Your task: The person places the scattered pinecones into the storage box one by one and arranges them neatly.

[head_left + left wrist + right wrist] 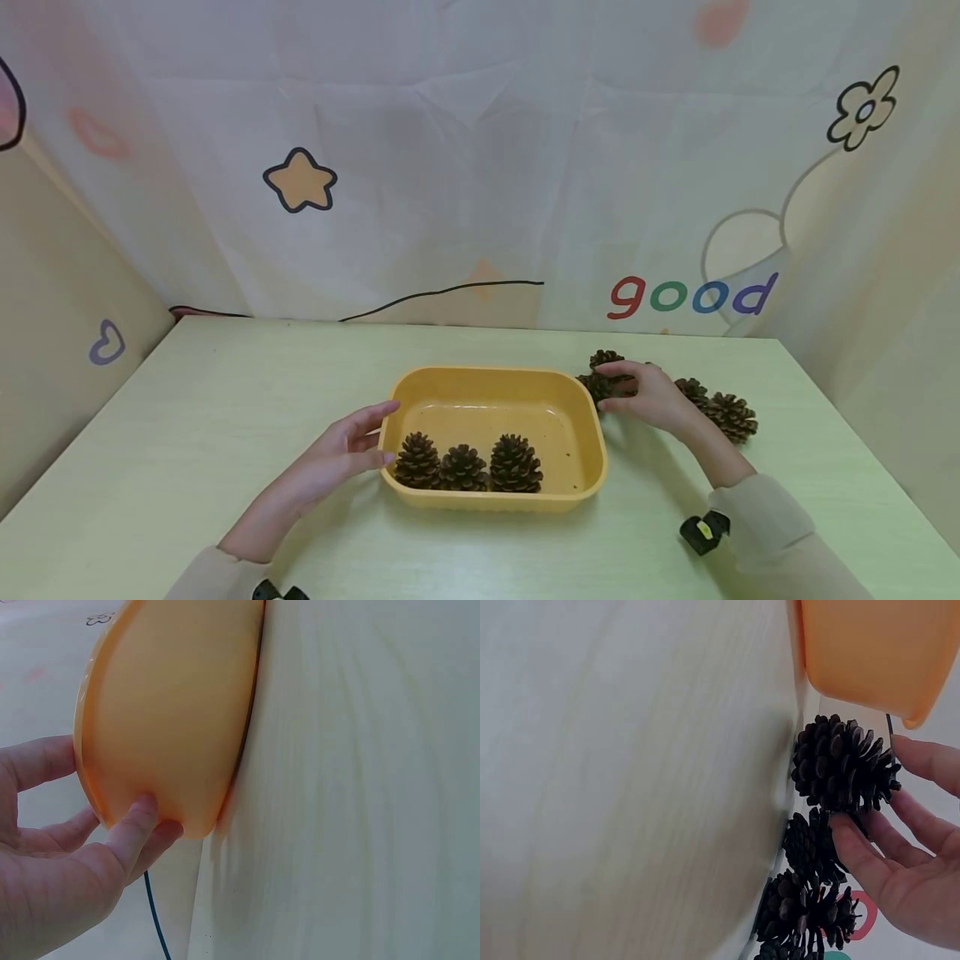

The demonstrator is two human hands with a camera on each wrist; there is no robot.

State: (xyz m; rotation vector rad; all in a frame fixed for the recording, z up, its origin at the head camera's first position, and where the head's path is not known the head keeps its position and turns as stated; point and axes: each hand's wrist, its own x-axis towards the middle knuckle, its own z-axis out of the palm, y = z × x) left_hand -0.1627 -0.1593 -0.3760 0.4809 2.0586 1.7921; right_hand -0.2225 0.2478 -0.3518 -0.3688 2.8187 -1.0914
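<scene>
A yellow plastic basin (495, 502) sits on the table, with three brown pine cones along its near side, one of them a tall pine cone (515, 464). My left hand (348, 442) rests its extended fingertips against the basin's left end; in the left wrist view, the fingers (135, 825) touch the outer wall near the rim. Just beyond the basin's right end, my right hand (648, 396) holds a pine cone (844, 765) between thumb and fingers, over the table. Another pine cone (606, 358) lies behind that hand.
More pine cones (731, 418) lie to the right, partly behind the right forearm. A printed cloth (465, 183) hangs along the table's back edge. The pale wooden table (225, 400) extends to both sides of the basin.
</scene>
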